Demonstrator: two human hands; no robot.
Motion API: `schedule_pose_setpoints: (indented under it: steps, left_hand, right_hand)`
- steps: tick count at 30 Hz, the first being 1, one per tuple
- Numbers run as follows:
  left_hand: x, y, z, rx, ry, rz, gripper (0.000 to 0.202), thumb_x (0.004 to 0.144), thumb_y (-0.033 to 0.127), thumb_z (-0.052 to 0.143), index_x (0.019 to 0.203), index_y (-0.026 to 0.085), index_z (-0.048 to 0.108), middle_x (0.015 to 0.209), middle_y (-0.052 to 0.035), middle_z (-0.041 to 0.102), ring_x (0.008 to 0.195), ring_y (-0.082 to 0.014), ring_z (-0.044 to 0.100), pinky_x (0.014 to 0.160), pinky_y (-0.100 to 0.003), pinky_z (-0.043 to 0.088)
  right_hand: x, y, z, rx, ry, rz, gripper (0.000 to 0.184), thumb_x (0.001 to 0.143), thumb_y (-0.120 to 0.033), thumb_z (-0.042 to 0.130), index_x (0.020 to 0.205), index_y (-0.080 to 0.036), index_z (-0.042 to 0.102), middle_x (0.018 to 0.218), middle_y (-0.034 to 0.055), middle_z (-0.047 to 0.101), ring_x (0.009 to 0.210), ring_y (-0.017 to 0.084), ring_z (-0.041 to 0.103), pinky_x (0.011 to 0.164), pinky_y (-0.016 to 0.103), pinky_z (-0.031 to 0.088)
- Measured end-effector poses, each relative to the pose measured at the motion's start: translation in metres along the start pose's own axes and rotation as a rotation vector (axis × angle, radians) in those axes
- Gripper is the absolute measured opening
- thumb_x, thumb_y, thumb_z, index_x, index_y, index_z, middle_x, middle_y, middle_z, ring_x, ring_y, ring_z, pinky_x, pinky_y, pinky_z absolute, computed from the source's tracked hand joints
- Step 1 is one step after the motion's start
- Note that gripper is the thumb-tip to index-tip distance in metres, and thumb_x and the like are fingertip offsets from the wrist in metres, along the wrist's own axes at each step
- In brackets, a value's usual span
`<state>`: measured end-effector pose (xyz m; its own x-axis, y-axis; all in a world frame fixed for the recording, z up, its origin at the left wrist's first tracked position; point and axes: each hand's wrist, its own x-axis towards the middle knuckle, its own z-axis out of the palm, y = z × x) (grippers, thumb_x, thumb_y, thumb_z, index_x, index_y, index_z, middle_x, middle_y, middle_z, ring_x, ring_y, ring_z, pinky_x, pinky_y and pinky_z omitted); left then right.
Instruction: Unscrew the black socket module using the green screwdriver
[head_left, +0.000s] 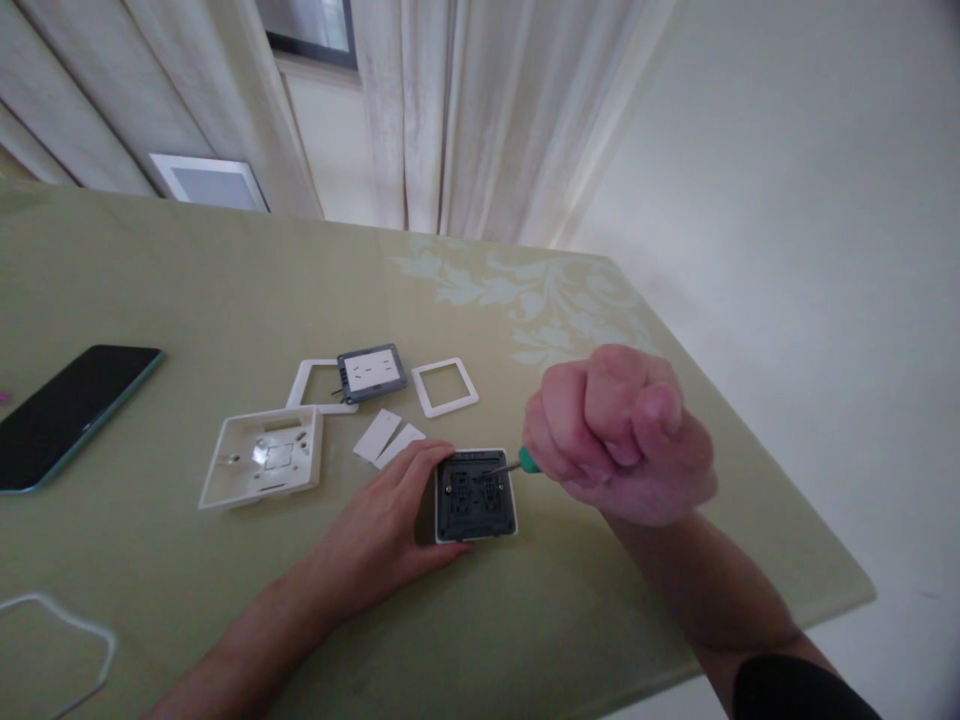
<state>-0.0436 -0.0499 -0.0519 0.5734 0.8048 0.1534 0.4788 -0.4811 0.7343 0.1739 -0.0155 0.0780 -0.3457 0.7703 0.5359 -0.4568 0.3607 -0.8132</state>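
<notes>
A square wall-switch module (476, 495) lies face down on the table, its dark grey back up inside a white rim. My left hand (390, 525) rests flat on the table with its fingers pressed against the module's left side. My right hand (619, 435) is a fist around a green-handled screwdriver (525, 462), whose thin metal tip touches the module's back near its top right.
On the green tablecloth (187, 280) lie a white back box (264, 457), a grey-framed socket module (370, 372) on a white frame, another white frame (445, 386), two white rocker caps (388, 440) and a dark phone (71, 412). The table's right edge (750, 430) is close.
</notes>
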Motion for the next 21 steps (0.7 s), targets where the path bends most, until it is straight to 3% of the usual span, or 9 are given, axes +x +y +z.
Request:
schedule_pose_setpoints:
  steps: [2,7,21]
  left_hand:
    - [0.0,-0.001,0.001,-0.005,-0.001,0.006,0.077,0.089,0.039,0.086,0.149,0.032,0.039,0.146,-0.0118,0.06,0.132,-0.0353,0.063,0.108,-0.054,0.057]
    - [0.0,0.0,0.001,-0.019,-0.007,0.002,0.076,0.089,0.043,0.086,0.149,0.032,0.04,0.144,-0.0111,0.061,0.131,-0.0352,0.063,0.107,-0.055,0.057]
    - [0.0,0.001,0.0,-0.028,0.002,0.012,0.074,0.088,0.038,0.087,0.148,0.031,0.045,0.146,-0.0115,0.061,0.133,-0.0343,0.063,0.109,-0.053,0.056]
  right_hand:
    - [-0.002,0.011,0.004,0.127,-0.003,-0.037,0.047,0.106,-0.039,0.06,0.065,-0.023,0.042,0.054,-0.0076,0.04,0.04,0.007,0.035,0.038,0.018,0.032]
    - [-0.002,0.033,0.009,0.196,0.016,-0.035,0.043,0.106,-0.032,0.059,0.067,-0.022,0.044,0.055,-0.0072,0.041,0.041,0.006,0.032,0.037,0.017,0.029]
    - [-0.001,0.038,0.006,0.191,0.03,-0.013,0.045,0.107,-0.032,0.06,0.066,-0.022,0.042,0.056,-0.0078,0.04,0.042,0.006,0.032,0.038,0.016,0.03]
